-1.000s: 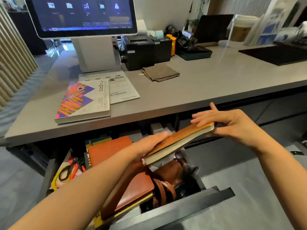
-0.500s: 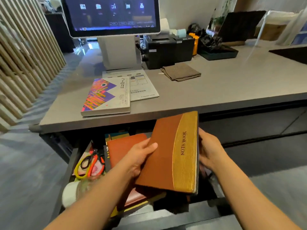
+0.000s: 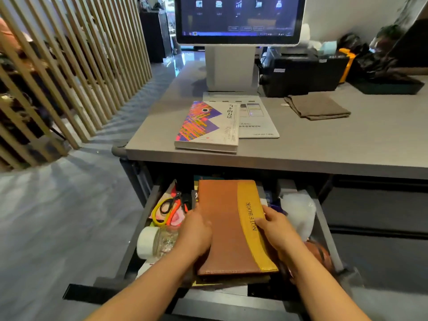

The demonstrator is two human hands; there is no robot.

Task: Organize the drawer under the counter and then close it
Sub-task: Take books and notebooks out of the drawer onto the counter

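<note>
**NOTEBOOK SEATING IN OPEN DRAWER**

Lower centre of frame: drawer (image 3: 208, 300) found pulled well out from under the counter, front panel nearest the camera. Not yet closed.

Just above the front panel: notebook (image 3: 227, 228) held flat over a stack of other covers in the middle of the drawer. Aligned with long axis running near to far, yellow spine band to the right. Could not be told whether resting on the stack or just above it.

Clasped from both sides:
- Left hand (image 3: 196, 235) wrapped round the left long edge, fingertips hidden at the cover.
- Right hand (image 3: 278, 235) pinched on the right long edge, thumb laid on the yellow band, fingers tucked beneath.

Both placed near mid-length, equally close, with the notebook directly between. Judged ready for lowering straight down without turning, followed by sideways withdrawal of the fingers and a push on the drawer toward the top of the frame.

Left of the notebook: a jar (image 3: 155, 243) lying on its side, then scissors (image 3: 169, 208) farther back. Right: a crumpled white bag (image 3: 298, 212).

Farther up, on the counter (image 3: 347, 147): a patterned book (image 3: 206, 126), a folded cloth (image 3: 317, 107), and a monitor (image 3: 238, 17) at upper centre.
</note>
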